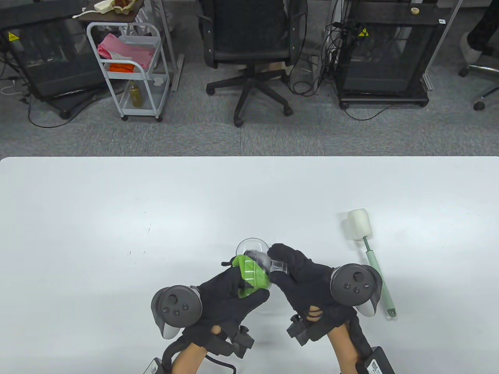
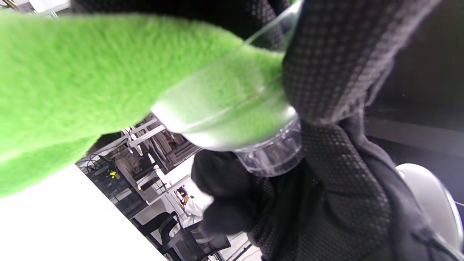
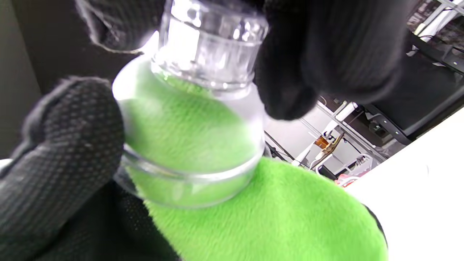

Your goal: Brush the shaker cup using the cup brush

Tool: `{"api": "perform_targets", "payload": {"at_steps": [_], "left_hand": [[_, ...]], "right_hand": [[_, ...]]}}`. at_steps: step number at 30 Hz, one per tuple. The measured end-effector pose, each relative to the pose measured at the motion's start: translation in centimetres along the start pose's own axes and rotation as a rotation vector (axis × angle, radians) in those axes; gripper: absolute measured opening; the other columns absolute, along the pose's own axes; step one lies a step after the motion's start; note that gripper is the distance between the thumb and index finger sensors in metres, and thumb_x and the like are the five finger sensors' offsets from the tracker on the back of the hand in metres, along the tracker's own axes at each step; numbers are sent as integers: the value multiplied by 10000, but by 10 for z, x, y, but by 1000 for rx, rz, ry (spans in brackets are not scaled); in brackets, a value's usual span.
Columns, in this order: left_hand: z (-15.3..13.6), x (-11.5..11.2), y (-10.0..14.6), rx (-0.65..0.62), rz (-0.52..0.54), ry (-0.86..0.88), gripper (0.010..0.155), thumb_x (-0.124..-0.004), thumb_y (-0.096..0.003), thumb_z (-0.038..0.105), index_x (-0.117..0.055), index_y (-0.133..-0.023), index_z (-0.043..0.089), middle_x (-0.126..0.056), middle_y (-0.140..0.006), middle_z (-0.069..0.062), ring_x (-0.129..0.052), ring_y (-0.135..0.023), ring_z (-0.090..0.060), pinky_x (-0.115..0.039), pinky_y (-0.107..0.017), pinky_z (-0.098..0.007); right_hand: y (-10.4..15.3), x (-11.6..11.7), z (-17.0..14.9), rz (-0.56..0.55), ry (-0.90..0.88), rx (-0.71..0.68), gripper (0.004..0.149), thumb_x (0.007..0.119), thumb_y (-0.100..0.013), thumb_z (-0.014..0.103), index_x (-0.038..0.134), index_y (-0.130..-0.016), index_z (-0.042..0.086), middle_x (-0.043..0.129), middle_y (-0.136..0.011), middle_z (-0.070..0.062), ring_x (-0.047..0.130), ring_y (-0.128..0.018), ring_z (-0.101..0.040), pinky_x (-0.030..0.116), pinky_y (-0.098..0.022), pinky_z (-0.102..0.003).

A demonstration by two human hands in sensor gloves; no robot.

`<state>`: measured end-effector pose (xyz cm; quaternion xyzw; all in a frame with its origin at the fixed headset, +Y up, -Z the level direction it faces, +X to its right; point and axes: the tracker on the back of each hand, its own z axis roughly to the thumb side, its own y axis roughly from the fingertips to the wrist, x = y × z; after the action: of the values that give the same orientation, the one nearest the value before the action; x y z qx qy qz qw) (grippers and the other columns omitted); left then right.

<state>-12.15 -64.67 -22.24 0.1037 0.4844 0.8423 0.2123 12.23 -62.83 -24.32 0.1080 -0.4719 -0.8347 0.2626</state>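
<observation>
Both hands meet near the front middle of the table (image 1: 117, 202). The left hand (image 1: 222, 296) grips a green cloth (image 1: 249, 274), fingers curled round it, the cloth stuffed up into the clear cup (image 1: 259, 259). The right hand (image 1: 300, 280) pinches the cup's ribbed narrow end between thumb and fingertips (image 3: 290, 72), holding it off the table, tilted. The cup brush (image 1: 368, 249) lies flat on the table just right of the right hand, white sponge head away from the person, untouched.
</observation>
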Motion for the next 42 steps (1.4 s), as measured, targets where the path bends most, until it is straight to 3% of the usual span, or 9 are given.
{"api": "perform_targets", "payload": {"at_steps": [2, 5, 16, 20, 22, 26, 33, 38, 42], "left_hand": [[-1, 0, -1, 23, -1, 35, 568, -991, -362, 439, -879, -846, 165, -1057, -704, 60, -1075, -642, -209, -855, -500, -485], [-3, 1, -1, 31, 9, 74, 567, -991, -364, 437, -877, -848, 165, -1053, -710, 58, -1070, -648, -210, -850, -504, -485], [0, -2, -3, -11, -52, 18, 613, -998, -355, 435, -854, -873, 142, -1043, -747, 46, -1065, -642, -224, -852, -483, -471], [1, -3, -2, 10, -42, 37, 580, -994, -365, 423, -864, -864, 157, -1050, -726, 53, -1076, -654, -210, -854, -504, -477], [1, -2, -2, 24, -14, 48, 582, -995, -366, 417, -864, -864, 147, -1050, -722, 45, -1074, -650, -218, -853, -501, -484], [-1, -4, 1, 33, -12, 55, 588, -987, -367, 430, -854, -868, 150, -1043, -732, 51, -1070, -648, -218, -855, -495, -475], [8, -7, 1, -27, -25, -44, 601, -983, -365, 449, -841, -879, 172, -1031, -759, 63, -1053, -667, -216, -841, -503, -464], [-3, -1, 1, 44, 11, 148, 578, -964, -374, 450, -845, -881, 199, -1041, -754, 90, -1071, -687, -190, -852, -525, -430], [-7, -3, 0, 50, -29, 346, 588, -936, -379, 450, -835, -896, 188, -1039, -772, 78, -1077, -694, -184, -858, -524, -415]], "right_hand": [[-1, -1, 5, 61, 13, -67, 652, 817, -414, 447, 589, -1005, 289, 601, -1043, -206, 872, -780, -426, 859, -500, -497], [0, -4, 7, 63, -2, -75, 642, 892, -398, 310, 620, -980, 295, 546, -1058, -185, 848, -785, -416, 874, -488, -447], [-1, -4, -5, 4, 7, 121, 670, 730, -428, 561, 721, -924, 111, 975, -622, -253, 1050, -239, -254, 927, -101, -293], [-1, -5, -1, 79, -53, -24, 684, 808, -424, 492, 565, -1023, 269, 616, -1048, -181, 874, -778, -435, 869, -471, -514], [-1, -7, 1, 114, -94, -63, 659, 861, -426, 365, 575, -1015, 289, 570, -1071, -152, 850, -806, -429, 859, -501, -510], [-2, -8, 2, 98, -76, -56, 635, 885, -405, 292, 636, -982, 204, 673, -995, -217, 931, -662, -476, 912, -437, -422], [1, -2, -16, -65, -133, 135, 666, 725, -445, 546, 716, -914, 74, 957, -611, -272, 1059, -222, -245, 939, -88, -293], [1, 1, -33, 88, -404, 80, 860, 775, -401, 655, 512, -1041, 144, 665, -1010, -230, 862, -769, -469, 835, -512, -510], [-2, 8, -35, 187, -463, 2, 864, 854, -399, 566, 416, -1085, 277, 459, -1136, -190, 741, -875, -560, 749, -583, -602]]}}
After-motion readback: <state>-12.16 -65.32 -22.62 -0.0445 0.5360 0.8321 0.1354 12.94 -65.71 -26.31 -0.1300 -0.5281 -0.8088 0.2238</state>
